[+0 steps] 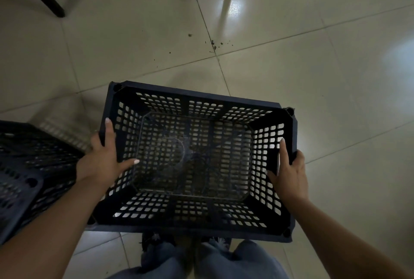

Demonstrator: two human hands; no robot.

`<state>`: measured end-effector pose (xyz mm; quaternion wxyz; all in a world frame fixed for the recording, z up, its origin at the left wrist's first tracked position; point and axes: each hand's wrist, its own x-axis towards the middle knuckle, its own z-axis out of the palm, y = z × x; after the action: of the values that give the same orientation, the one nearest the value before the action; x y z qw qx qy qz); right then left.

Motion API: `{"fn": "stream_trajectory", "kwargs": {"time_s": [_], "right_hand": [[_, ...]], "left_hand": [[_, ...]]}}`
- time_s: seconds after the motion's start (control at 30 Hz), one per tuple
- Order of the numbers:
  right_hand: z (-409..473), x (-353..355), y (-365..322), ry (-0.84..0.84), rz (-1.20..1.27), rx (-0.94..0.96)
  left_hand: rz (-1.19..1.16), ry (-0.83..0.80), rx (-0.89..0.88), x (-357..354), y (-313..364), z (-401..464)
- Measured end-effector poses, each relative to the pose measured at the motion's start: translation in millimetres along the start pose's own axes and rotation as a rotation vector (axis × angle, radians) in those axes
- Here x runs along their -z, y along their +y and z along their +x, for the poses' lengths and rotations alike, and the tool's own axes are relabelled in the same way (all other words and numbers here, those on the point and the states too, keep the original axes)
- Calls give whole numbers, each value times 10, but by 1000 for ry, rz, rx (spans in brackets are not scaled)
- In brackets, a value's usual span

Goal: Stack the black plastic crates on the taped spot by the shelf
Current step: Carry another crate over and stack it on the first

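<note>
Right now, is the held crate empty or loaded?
Empty. Floor tiles show through the mesh bottom of the crate, with nothing lying inside. Left hand and right hand grip its side rims.

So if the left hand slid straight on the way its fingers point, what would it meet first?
The left hand points along the crate side rim toward its far-left corner; past that, apparently only bare tiled floor, though depth is unclear.

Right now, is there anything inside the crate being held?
No, the crate is empty; floor tiles show through its holes.
</note>
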<state>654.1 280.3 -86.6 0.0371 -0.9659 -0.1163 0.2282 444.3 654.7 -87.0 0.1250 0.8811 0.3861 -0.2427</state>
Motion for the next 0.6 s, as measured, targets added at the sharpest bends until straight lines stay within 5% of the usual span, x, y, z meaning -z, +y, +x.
{"fn": "stream_trajectory", "kwargs": {"time_s": [0.6], "right_hand": [[-1044,2719,-828,81,7,225]], "left_hand": [[-64,70,51,2345,-402,-1791]]}}
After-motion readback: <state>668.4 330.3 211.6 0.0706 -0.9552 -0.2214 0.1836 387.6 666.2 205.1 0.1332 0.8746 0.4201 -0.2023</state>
